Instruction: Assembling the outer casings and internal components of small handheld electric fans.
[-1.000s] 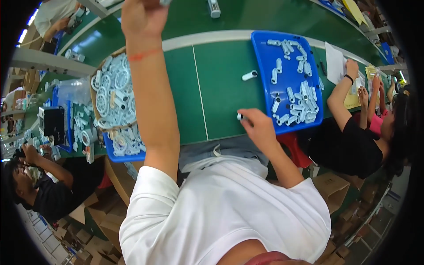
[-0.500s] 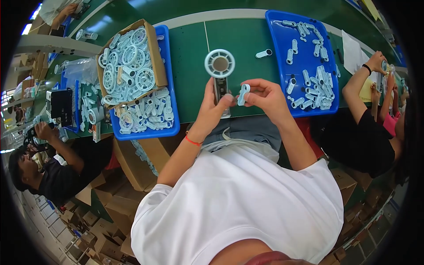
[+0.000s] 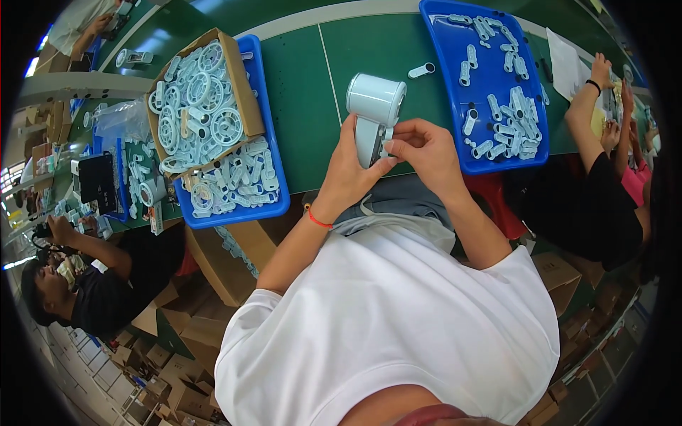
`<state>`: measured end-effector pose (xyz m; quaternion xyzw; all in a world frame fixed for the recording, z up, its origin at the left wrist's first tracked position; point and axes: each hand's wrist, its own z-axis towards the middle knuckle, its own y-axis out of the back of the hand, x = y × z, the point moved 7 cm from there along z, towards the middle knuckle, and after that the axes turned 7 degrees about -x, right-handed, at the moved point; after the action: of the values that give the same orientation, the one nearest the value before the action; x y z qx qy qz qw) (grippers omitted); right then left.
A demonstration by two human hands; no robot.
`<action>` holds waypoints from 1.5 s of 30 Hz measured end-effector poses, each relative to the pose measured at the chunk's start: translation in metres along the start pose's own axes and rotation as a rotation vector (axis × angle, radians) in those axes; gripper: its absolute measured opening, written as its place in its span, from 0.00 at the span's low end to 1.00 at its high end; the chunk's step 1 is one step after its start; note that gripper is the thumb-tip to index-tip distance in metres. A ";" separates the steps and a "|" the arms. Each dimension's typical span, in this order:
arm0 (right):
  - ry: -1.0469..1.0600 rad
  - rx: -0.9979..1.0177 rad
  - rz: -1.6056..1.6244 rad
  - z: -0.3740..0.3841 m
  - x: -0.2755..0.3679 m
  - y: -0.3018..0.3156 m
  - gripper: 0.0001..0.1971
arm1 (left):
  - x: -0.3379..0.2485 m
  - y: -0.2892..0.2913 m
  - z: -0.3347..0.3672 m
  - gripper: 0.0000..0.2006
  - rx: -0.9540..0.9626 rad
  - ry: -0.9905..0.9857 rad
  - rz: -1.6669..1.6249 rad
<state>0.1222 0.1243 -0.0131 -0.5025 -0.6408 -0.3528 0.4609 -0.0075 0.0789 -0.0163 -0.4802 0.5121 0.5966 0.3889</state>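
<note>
My left hand [image 3: 344, 174] is closed round the handle of a light-blue handheld fan housing [image 3: 375, 98], whose drum-shaped head points up and is turned side-on. My right hand [image 3: 430, 153] pinches a small light-blue cover piece [image 3: 387, 137] against the right side of the handle. Fingers hide most of that piece, so I cannot tell whether it is seated. Beyond the hands, a single similar piece with a dark end [image 3: 421, 70] lies on the green table [image 3: 302, 78].
On the right, a blue tray [image 3: 482, 89] carries many small pieces. To the left, a cardboard box [image 3: 246, 99] full of round grilles and covers rests on another blue tray [image 3: 278, 145] of parts. Co-workers sit on both sides; one black sleeve [image 3: 597, 206] is close at right.
The fan housing has turned from showing its round front and dark handle interior to showing its side. My right hand has brought the cover piece from beside the handle up against it.
</note>
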 end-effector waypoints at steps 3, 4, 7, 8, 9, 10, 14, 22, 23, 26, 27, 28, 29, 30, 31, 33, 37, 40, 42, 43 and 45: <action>-0.033 0.058 -0.005 -0.001 0.005 -0.002 0.11 | -0.007 0.000 0.001 0.40 0.001 0.016 0.002; -0.036 0.057 -0.003 0.000 0.004 -0.002 0.11 | -0.009 0.000 0.001 0.39 -0.021 0.015 0.022; -0.012 0.046 -0.022 0.000 0.004 -0.002 0.11 | -0.012 0.001 -0.001 0.38 -0.079 -0.052 0.064; 0.010 0.030 -0.032 0.000 0.004 0.000 0.11 | -0.013 0.000 0.000 0.38 -0.077 -0.051 0.064; 0.032 0.014 -0.043 -0.001 0.005 0.001 0.11 | -0.016 0.000 0.000 0.37 -0.083 -0.060 0.088; 0.030 0.012 -0.042 -0.001 0.007 0.001 0.11 | -0.018 0.000 0.000 0.36 -0.090 -0.068 0.112; -0.083 0.043 -0.052 0.000 0.007 0.000 0.12 | -0.010 -0.002 0.000 0.34 -0.032 0.001 0.052; -0.144 0.180 -0.064 0.010 -0.018 -0.001 0.23 | -0.001 -0.014 -0.003 0.33 0.268 0.384 -0.150; -0.042 0.154 0.005 0.011 -0.010 -0.007 0.23 | 0.000 -0.014 -0.003 0.33 0.263 0.381 -0.150; -0.062 0.199 0.153 0.006 -0.009 -0.019 0.26 | 0.017 -0.019 -0.007 0.36 0.170 0.514 -0.491; -0.058 0.227 0.154 0.001 -0.008 -0.026 0.26 | 0.011 -0.019 -0.002 0.41 0.178 0.206 -0.307; -0.055 0.257 0.155 -0.001 -0.007 -0.032 0.25 | -0.001 -0.020 -0.002 0.45 0.180 -0.099 -0.118; 0.072 0.195 0.050 0.003 -0.003 -0.028 0.24 | -0.004 -0.022 -0.001 0.45 0.163 -0.138 -0.130; 0.077 0.200 0.049 0.005 -0.008 -0.029 0.24 | -0.006 -0.019 0.000 0.45 0.158 -0.142 -0.128; 0.190 0.138 0.055 0.006 -0.008 -0.026 0.24 | -0.008 -0.003 0.001 0.44 -0.017 -0.172 -0.012; 0.779 0.127 -0.338 0.000 0.023 -0.021 0.18 | -0.002 0.027 -0.004 0.31 -0.392 -0.156 0.019; 0.777 0.018 -0.197 0.018 0.002 -0.024 0.10 | 0.008 0.027 -0.006 0.10 -0.250 -0.228 0.164; 1.078 -0.092 -0.476 -0.001 0.043 -0.031 0.09 | 0.013 0.030 -0.008 0.07 -0.263 -0.203 0.110; 0.938 -0.053 -0.481 0.011 0.014 -0.028 0.07 | 0.011 0.027 -0.014 0.06 -0.281 -0.244 0.106; 0.796 -0.023 -0.493 0.019 -0.006 -0.029 0.06 | 0.007 0.026 -0.019 0.06 -0.290 -0.287 0.095; 0.951 -0.137 -0.469 0.017 0.001 -0.031 0.14 | -0.023 0.015 -0.035 0.09 -0.167 -0.676 0.244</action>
<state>0.0880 0.1329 -0.0175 -0.1592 -0.4320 -0.6761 0.5753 -0.0106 0.0425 0.0088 -0.2215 0.3576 0.8034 0.4215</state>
